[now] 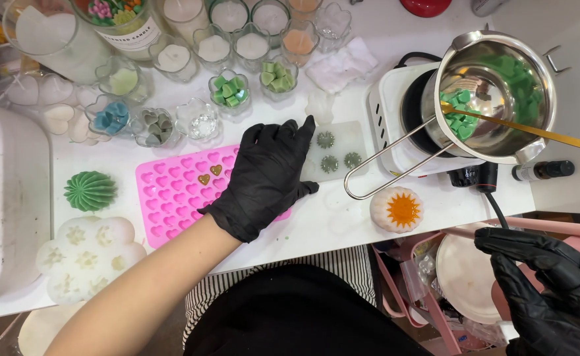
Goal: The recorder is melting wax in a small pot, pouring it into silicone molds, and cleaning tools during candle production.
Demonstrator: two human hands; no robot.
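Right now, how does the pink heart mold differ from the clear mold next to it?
The pink heart mold is opaque pink with many small heart cavities; the clear mold is translucent whitish with a few round spiky shapes. The pink mold looks larger. Two hearts in the pink mold hold a golden fill; the clear mold holds three grey-green pieces. The left hand in a black glove rests across both. Both lie flat on the white table.

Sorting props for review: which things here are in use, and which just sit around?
In use: left hand, pink mould, clear mould, melting pot, hotplate, right hand.
Lying about: green candle, orange-centred candle, dropper bottle, glass cups.
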